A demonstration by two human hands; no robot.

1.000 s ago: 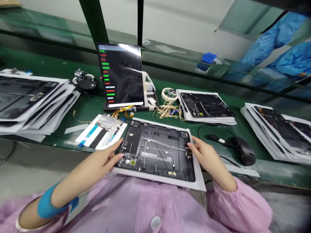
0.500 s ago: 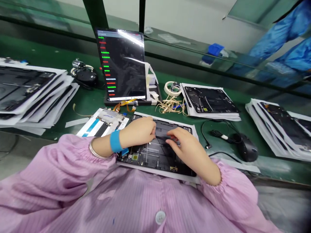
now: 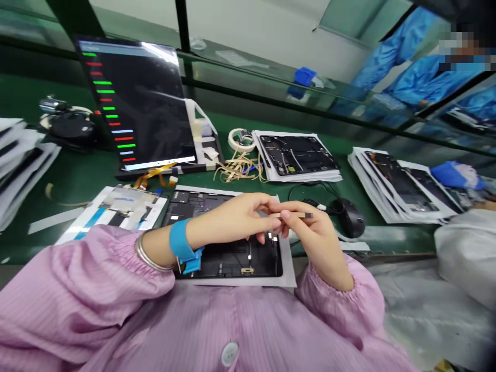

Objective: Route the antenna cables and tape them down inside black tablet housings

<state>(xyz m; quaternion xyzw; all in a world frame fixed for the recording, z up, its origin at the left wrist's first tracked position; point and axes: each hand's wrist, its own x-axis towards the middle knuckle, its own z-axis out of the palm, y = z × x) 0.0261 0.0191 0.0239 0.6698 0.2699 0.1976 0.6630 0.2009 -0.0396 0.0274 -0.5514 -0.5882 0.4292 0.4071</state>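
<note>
My left hand [image 3: 251, 216] and my right hand [image 3: 312, 232] meet above an opened tablet housing [image 3: 228, 258]. Between them is a narrow tan strip with a dark end [image 3: 300, 215], which looks like a flat flex cable. My right thumb presses on the strip, and its dark end points right. The left thumb and fingers are closed at the strip's other end, which they partly hide. Under my hands the black housing lies on white sheeting, its middle covered by my left hand and wrist. A blue wrist strap [image 3: 181, 241] is round my left wrist.
A lit screen [image 3: 147, 103] stands behind. At left lies a white-backed panel [image 3: 116, 206] with orange flex cables. A tape roll [image 3: 236, 139], tan strips [image 3: 240, 166], stacked housings [image 3: 300, 155], another stack [image 3: 403, 186] and a mouse [image 3: 351, 218] lie beyond. People in blue are behind the glass.
Both hands have lifted off the housing and come together with the strip, whose tan side now shows. The view has shifted right, bringing a white-covered shape in at the right edge.
</note>
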